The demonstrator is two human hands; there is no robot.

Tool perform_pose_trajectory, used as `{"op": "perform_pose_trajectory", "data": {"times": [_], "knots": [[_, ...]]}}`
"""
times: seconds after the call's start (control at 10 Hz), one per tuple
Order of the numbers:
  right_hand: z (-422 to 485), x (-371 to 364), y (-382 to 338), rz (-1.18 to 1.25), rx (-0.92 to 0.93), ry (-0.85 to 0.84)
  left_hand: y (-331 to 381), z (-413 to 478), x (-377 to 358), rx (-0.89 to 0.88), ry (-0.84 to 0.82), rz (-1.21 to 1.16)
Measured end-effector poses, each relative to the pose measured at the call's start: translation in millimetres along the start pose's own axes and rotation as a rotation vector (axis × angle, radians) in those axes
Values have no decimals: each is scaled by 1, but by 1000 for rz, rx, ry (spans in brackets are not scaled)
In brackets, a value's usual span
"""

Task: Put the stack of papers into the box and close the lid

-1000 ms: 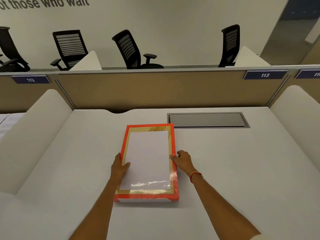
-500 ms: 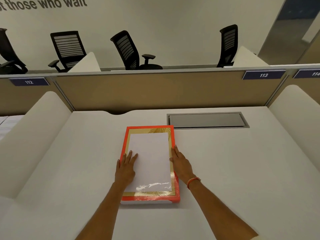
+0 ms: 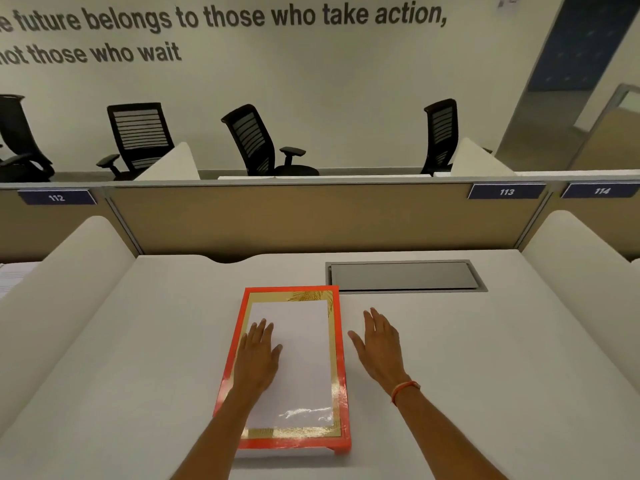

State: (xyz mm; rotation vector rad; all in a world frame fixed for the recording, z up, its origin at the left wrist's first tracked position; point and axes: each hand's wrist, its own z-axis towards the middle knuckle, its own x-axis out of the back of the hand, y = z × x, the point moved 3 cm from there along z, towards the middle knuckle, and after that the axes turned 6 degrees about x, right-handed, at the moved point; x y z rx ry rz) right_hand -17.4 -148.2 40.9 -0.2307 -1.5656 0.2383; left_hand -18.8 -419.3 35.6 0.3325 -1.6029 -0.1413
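On the white table (image 3: 138, 341) the orange-and-gold lid (image 3: 341, 358) sits over the box, left hand (image 3: 258, 355) flat on it with fingers spread, right hand (image 3: 379, 344) open just beside; the papers are unseen, presumably inside. If the lid is skewed, pressing one side could tip it. Wall lettering (image 3: 221, 20) reads "future belongs to those who take action, not those who wait"; partition tags say 112 (image 3: 56, 197), 113 (image 3: 506, 192), 114 (image 3: 602, 191).

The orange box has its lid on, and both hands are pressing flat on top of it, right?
Not quite. In the head view the orange box does have its lid on, but only the left hand lies flat on top. The right hand is off the box, open, over the white desk beside it.
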Motion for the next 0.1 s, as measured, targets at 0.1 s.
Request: {"op": "perform_pose_trajectory", "data": {"times": [0.1], "knots": [[7,16,33,16,-23,79,31,12,-7,17,31,-20]]}}
